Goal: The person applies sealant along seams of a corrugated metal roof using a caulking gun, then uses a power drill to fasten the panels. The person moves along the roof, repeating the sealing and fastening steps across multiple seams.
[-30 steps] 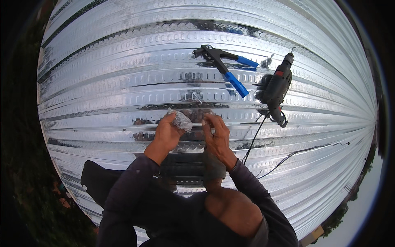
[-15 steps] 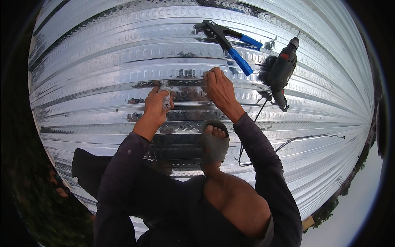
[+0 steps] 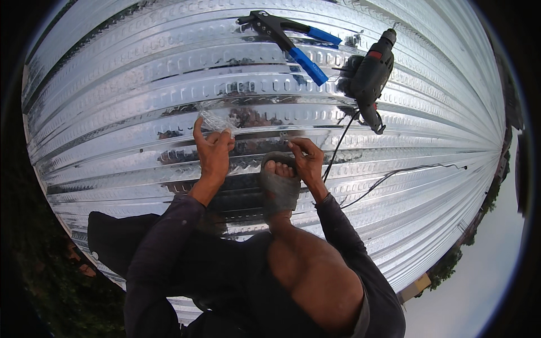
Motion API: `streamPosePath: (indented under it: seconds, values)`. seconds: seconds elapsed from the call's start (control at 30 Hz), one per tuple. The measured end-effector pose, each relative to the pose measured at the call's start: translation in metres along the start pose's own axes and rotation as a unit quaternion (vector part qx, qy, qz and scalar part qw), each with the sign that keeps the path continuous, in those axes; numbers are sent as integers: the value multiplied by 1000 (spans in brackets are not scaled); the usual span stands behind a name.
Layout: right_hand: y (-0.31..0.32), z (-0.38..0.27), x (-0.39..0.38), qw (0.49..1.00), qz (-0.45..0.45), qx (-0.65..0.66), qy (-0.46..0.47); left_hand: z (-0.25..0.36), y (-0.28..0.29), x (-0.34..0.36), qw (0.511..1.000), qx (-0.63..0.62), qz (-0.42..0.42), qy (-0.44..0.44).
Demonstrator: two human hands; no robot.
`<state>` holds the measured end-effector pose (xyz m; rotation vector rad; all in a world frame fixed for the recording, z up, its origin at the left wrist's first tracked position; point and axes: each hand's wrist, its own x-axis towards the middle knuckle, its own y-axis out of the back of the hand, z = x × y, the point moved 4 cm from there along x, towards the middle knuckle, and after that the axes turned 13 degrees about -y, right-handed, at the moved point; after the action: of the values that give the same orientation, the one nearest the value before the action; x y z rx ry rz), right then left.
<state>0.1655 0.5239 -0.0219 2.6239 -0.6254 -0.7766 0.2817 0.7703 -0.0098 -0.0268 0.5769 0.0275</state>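
Note:
My left hand (image 3: 213, 158) grips a crumpled clear plastic bag (image 3: 216, 120) between its fingers, low over the corrugated silver metal sheeting (image 3: 118, 112). To its right, my right hand (image 3: 307, 160) pinches a small silvery piece (image 3: 284, 136), too small to name, just beside my sandalled foot (image 3: 279, 180). Above the hands lie a hand riveter (image 3: 307, 65) with blue grips and, right of it, a dark power drill (image 3: 369, 76) with red details.
The drill's black cord (image 3: 383, 177) runs down and right across the ribs. The sheeting ends at a curved-looking edge on the left, with dark greenery (image 3: 34, 236) beyond. Trees and sky show past the lower-right edge. My bare knee (image 3: 315, 276) fills the lower middle.
My right hand has drawn back from near the riveter toward my foot, its fingers now pinched. The bag in my left hand has spread out. The view has shifted, so the tools appear higher.

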Motion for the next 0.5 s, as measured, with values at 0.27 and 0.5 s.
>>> streamPosePath:
  seconds: [0.27, 0.5]
  values:
    - [-1, -8, 11, 984, 35, -94, 144, -5, 8, 2, 1000, 15, 3, -5]
    - [-2, -7, 13, 961, -10, -175, 216, 1, 7, -1, 1000, 3, 11, 7]
